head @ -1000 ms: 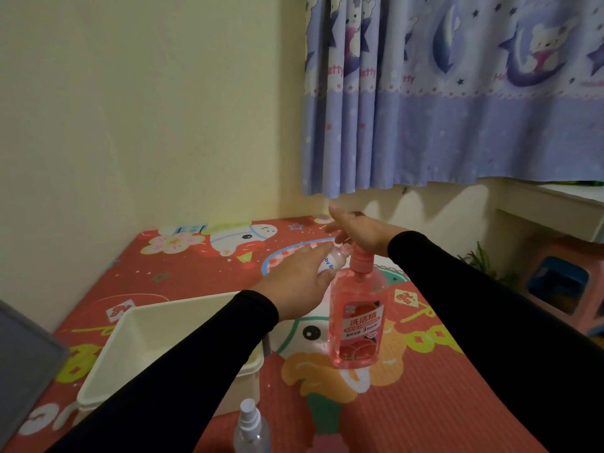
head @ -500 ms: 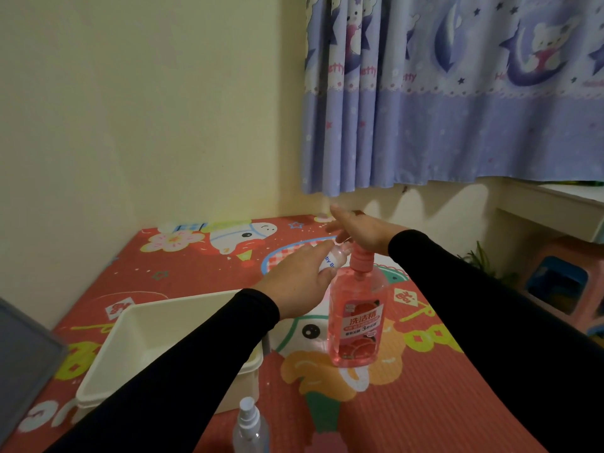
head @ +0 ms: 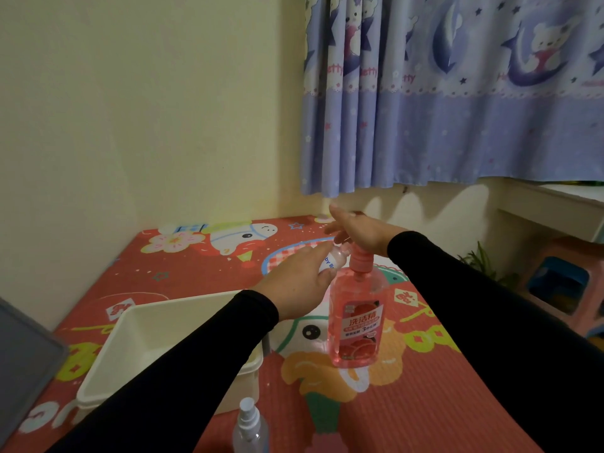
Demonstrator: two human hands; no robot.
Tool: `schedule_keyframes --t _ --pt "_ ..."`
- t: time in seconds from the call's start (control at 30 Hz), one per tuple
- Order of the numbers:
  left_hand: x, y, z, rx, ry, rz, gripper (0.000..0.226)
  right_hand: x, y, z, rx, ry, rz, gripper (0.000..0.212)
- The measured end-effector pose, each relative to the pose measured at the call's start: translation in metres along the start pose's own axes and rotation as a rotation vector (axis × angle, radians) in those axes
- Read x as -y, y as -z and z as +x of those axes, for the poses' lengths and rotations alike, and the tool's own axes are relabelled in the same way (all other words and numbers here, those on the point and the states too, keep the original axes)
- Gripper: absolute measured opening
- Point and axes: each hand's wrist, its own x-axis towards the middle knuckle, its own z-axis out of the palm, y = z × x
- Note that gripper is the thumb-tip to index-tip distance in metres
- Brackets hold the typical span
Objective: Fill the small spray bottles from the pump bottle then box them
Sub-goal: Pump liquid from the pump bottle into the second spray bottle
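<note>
Nearest, at 6 o'clock on the bottom edge, a clear capped spray bottle (head: pixel 250 426) stands upright, untouched. Just past it at 8 o'clock sits the white box (head: pixel 98 384), open-topped; what shows of the inside looks bare. Both rest on the red cartoon mat (head: pixel 425 403) — whether a desk lies under it, can't tell.

Centre frame: the pink pump bottle (head: pixel 358 325) stands upright, long axis vertical, label facing the camera. The left hand (head: pixel 295 287) has its grip curled round a small spray bottle (head: pixel 331 261), which is tilted, long axis running from 7 to 1 o'clock, neck up toward the pump head and apparently touching it. The nozzle itself is hidden behind the fingers, so whether the mouth sits under it is unclear. The right hand (head: pixel 358 232) lies flat on the pump top, fingers straight, gripping nothing.

Judged step: pumping liquid into the small bottle. To do it well, keep the mouth snug under the spout, press slow and straight down so the tall bottle doesn't tip, and watch for drips on the mat.

Farthest, at 12 to 2 o'clock, a blue curtain (head: pixel 457 93) hangs.
</note>
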Motion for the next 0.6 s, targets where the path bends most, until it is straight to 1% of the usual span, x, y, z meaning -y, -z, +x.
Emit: schedule_keyframes --t 0.1,0.17,0.33,0.37,0.5,0.6 --pt "0.000 0.001 0.001 0.007 0.011 -0.011 0.042 -0.001 0.001 0.000 0.003 -0.008 0.006 0.073" --pt "-0.001 0.005 0.001 0.015 0.020 -0.003 0.045 0.000 0.003 0.000 -0.013 -0.006 0.010 0.075" --pt "-0.001 0.013 0.001 -0.006 0.025 0.011 0.050 0.009 0.012 -0.003 -0.020 -0.008 -0.024 0.090" --pt "-0.001 0.012 0.001 -0.007 0.026 0.012 0.049 0.008 0.011 -0.002 -0.022 -0.013 -0.024 0.088" --pt "-0.001 0.003 -0.003 -0.001 0.014 0.014 0.048 0.001 0.000 -0.001 0.006 0.014 0.015 0.069" --pt "-0.003 0.003 -0.004 -0.004 0.014 0.011 0.049 0.000 0.001 -0.002 0.014 0.010 0.008 0.067"
